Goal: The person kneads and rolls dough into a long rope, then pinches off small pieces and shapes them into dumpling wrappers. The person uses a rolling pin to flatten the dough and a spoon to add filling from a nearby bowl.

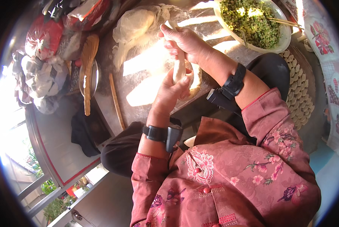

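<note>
A thick rope of pale dough [180,63] is stretched between my two hands above a floured board [101,93]. My right hand [183,42] holds its upper part, with the dough's end poking out past the thumb. Lower down, my left hand [173,88] grips the bottom part, thumb laid along it. Behind my hands, more dough [197,76] lies on the board in a curved strip, partly hidden by my fingers. A lump of dough in a clear plastic bag [135,24] rests at the board's far side. A thin wooden rolling pin [117,102] lies left of my hands.
A large bowl of chopped green filling [251,24] with chopsticks [285,23] stands at the upper right. Many shaped dumplings [297,88] cover a tray beside my knee. Plastic bags [44,76] and a metal bowl [94,78] under a long ridged wooden object [88,65] are at left.
</note>
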`<state>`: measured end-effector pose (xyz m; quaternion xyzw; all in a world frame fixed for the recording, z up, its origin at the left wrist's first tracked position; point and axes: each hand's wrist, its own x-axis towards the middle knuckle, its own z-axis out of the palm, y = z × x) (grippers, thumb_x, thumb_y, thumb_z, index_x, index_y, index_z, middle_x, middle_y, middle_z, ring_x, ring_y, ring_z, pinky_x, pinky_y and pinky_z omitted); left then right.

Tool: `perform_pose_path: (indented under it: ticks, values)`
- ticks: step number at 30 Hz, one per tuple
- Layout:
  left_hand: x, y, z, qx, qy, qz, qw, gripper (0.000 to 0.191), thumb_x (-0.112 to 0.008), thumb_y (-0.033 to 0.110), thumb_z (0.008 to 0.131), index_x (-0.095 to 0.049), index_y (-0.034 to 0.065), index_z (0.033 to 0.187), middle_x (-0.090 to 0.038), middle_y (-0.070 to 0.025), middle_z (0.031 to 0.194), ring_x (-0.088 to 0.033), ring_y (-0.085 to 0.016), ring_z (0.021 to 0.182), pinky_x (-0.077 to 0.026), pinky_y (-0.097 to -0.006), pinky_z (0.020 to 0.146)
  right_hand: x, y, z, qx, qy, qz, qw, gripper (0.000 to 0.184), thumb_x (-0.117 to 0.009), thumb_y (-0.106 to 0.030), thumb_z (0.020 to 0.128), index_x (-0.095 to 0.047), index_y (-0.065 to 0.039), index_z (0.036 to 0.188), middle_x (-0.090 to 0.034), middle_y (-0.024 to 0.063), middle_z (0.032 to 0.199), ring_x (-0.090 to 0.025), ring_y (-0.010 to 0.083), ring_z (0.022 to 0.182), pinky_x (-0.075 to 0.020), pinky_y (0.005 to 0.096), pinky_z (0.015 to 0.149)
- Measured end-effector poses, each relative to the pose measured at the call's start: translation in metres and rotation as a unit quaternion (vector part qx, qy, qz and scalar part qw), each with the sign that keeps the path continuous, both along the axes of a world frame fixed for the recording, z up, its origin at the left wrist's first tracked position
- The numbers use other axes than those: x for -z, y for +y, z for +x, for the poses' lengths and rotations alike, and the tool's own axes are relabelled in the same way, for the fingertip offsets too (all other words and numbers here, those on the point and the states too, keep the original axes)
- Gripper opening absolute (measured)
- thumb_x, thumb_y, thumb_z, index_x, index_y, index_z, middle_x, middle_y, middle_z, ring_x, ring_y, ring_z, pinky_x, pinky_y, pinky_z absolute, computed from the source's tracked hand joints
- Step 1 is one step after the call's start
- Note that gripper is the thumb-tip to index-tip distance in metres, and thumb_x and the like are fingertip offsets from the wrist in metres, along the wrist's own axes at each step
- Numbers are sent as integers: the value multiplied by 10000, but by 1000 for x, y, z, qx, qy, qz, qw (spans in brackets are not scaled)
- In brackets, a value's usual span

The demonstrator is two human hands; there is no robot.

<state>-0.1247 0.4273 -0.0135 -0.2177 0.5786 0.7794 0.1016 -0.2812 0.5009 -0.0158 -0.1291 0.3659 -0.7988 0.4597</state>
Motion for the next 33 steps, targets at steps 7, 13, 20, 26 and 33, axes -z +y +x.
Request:
perform_pose_path:
  ticks: [7,13,20,26,33]
  values:
    - [12,13,9,-44,28,-83,995,280,-635,227,945,-541,45,1136,-517,44,693,-434,-34,522,-352,-204,461,2,-4,7,39,-32,-13,999,465,-543,-474,959,-511,-23,1066,-439,-41,648,-379,60,487,-367,229,466]
    - [13,9,24,-48,-46,-79,995,232,-612,228,957,-560,41,1085,-527,27,663,-476,-59,531,-384,-231,455,10,-2,-9,27,-46,4,999,494,-528,-505,953,-499,-36,1105,-558,36,737,-541,138,626,-480,270,608]
    - [-48,-55,-22,-115,215,36,969,504,-513,449,975,-549,-16,1167,-598,-79,906,-600,-200,790,-520,-324,715,16,-8,23,-122,2,74,990,645,-352,-585,977,-454,-49,1320,-637,203,1134,-609,258,1073,-476,424,958]
    - [-37,-92,-73,-104,207,68,970,581,-350,512,1012,-488,-1,1247,-579,-161,1185,-547,-287,1117,-412,-429,1009,23,7,36,-216,188,56,957,484,-560,-498,945,-586,-44,1111,-603,37,745,-573,94,663,-485,261,609]
    - [22,-20,-35,-10,18,-37,999,747,-228,713,934,-504,54,1156,-583,-57,793,-572,-164,722,-469,-302,719,32,-2,8,-18,-111,69,991,615,-562,-580,897,-558,13,1060,-564,51,757,-561,152,690,-506,316,672]
